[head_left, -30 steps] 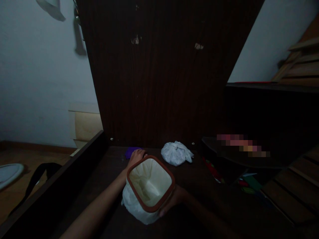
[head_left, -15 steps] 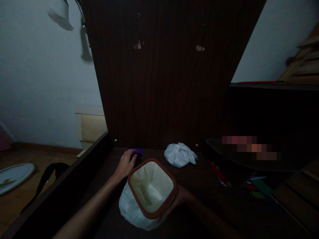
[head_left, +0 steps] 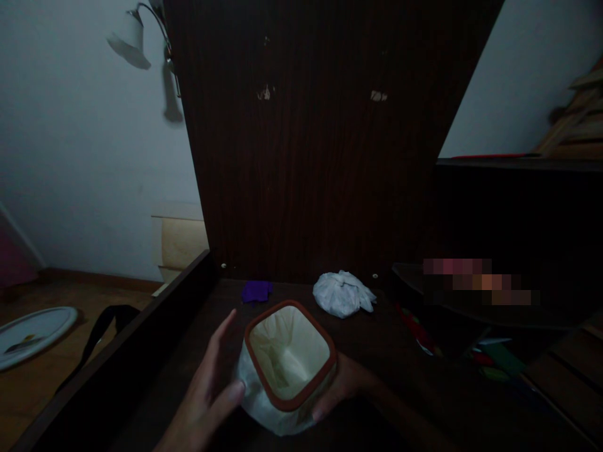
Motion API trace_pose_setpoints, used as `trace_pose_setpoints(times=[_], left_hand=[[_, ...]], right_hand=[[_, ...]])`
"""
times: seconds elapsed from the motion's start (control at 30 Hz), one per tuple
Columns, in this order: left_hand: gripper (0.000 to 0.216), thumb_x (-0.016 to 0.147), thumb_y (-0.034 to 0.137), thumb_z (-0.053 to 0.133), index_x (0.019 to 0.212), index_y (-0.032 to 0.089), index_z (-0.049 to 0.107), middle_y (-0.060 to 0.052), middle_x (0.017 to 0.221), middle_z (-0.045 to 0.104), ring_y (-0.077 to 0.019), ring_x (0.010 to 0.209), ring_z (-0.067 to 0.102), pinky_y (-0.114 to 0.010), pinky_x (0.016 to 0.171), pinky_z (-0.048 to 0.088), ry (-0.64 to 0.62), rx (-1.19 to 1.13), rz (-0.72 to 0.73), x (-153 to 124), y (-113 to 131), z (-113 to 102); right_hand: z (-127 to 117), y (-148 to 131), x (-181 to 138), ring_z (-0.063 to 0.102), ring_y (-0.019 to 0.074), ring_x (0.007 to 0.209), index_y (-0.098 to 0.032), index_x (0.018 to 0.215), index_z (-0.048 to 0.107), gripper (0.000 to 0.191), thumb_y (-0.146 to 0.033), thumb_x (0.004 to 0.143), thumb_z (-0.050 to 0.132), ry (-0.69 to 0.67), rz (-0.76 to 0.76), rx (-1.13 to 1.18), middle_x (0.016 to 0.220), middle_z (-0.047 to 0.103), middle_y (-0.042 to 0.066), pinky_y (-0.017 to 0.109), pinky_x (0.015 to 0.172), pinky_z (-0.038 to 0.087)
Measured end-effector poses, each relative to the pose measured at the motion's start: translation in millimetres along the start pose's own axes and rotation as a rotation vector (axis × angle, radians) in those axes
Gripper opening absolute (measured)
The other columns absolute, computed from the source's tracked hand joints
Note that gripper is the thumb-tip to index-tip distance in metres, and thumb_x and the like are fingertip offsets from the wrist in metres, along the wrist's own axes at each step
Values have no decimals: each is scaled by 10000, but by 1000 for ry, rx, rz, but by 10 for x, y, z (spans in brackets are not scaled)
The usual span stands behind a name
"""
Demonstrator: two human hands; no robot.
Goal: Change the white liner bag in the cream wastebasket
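Observation:
A small bin with a reddish-brown rim [head_left: 285, 405] stands tilted before me, its pale inside facing up. A white plastic bag [head_left: 277, 424] hangs down around its outside. My right hand [head_left: 342, 383] grips the bin at its right side, thumb in front. On the left, my left hand [head_left: 210, 389] is open, fingers stretched and thumb apart, beside the bag; the thumb tip appears to touch it. A folded purple piece [head_left: 257, 291], perhaps plastic, lies behind the bin. To its right sits a knotted white plastic bag [head_left: 342, 294].
A dark wooden panel [head_left: 311, 157] rises at the back. A raised dark side board [head_left: 141, 339] runs along the left. At right are a dark box-like piece [head_left: 471, 320] and several colourful items [head_left: 502, 358]. A wall lamp [head_left: 129, 41] hangs upper left.
My left hand has let go of the purple piece and drawn back toward me, beside the bin. My right hand still holds the bin. The view has shifted slightly.

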State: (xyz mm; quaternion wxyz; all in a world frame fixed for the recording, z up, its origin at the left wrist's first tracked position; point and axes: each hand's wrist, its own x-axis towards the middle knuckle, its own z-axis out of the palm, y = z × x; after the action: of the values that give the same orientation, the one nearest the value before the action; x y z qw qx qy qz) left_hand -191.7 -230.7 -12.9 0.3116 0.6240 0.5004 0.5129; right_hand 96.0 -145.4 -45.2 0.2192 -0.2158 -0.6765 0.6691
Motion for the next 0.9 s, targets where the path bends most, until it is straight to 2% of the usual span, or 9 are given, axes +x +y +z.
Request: trace_pose_setpoints(times=[0.07,0.13,0.23,0.4,0.5,0.6,0.67,0.8,0.9], left_hand=[[1102,732,631,747,1613,314,164,-92,1639,339,-415,1479,346,-573,1172,381,-115,-32,34,-174,-89,139],[1207,719,572,791,1624,292,41,-121,1652,296,-424,1495,307,-597,1197,327,-193,-29,39,-241,-169,302],[1328,645,503,879,1618,239,15,-192,1576,397,-441,1449,384,-618,1176,347,-232,-44,37,-145,-215,516],[1383,576,435,940,1598,195,39,-196,1437,539,-400,1365,501,-575,1164,382,-292,-209,135,336,-230,655],[1279,600,439,931,1579,193,146,-198,1466,515,-391,1356,507,-556,1163,385,-358,-199,169,661,-321,646],[1059,651,482,895,1503,162,353,-189,1392,577,-389,1340,517,-556,1184,344,-327,-65,197,932,-427,631],[924,693,497,861,1445,161,442,-173,1369,590,-376,1344,511,-540,1194,334,-278,52,211,1056,-471,637],[674,845,475,722,1417,202,492,-139,1422,553,-330,1378,482,-499,1198,340,-133,195,215,1144,-506,691],[562,918,447,630,1419,229,497,-124,1383,592,-309,1340,520,-493,1175,373,-140,177,184,1137,-529,740]], right_hand=[[28,64,-2,540,319,1346,-223,1416,573,1101,-361,410,997,-10,-12,-26,1341,678,97,454,1146,416],[67,93,2,510,318,1373,-223,1425,567,1108,-396,417,992,-5,-44,-98,1375,655,100,451,1172,378],[121,82,10,486,330,1391,-209,1422,572,1099,-416,425,986,85,-105,-234,1430,608,122,458,1207,325],[67,117,87,563,320,1306,-205,1295,644,809,-380,559,930,229,-182,-275,1358,653,118,492,1159,393],[-82,184,197,567,322,1291,-188,1311,597,822,-374,578,918,343,-217,-254,1376,628,135,521,1134,408],[-262,213,323,526,328,1329,-196,1402,497,929,-405,596,909,449,-237,-287,1439,566,151,542,1149,370],[-370,214,401,514,329,1341,-203,1421,463,910,-420,641,877,496,-240,-313,1454,546,156,545,1157,353],[-518,241,524,395,332,1442,-200,1447,410,869,-406,701,807,632,-216,-357,1544,435,164,535,1203,278],[-563,299,589,339,321,1476,-195,1461,377,881,-348,692,778,698,-192,-398,1579,381,159,511,1227,233]])
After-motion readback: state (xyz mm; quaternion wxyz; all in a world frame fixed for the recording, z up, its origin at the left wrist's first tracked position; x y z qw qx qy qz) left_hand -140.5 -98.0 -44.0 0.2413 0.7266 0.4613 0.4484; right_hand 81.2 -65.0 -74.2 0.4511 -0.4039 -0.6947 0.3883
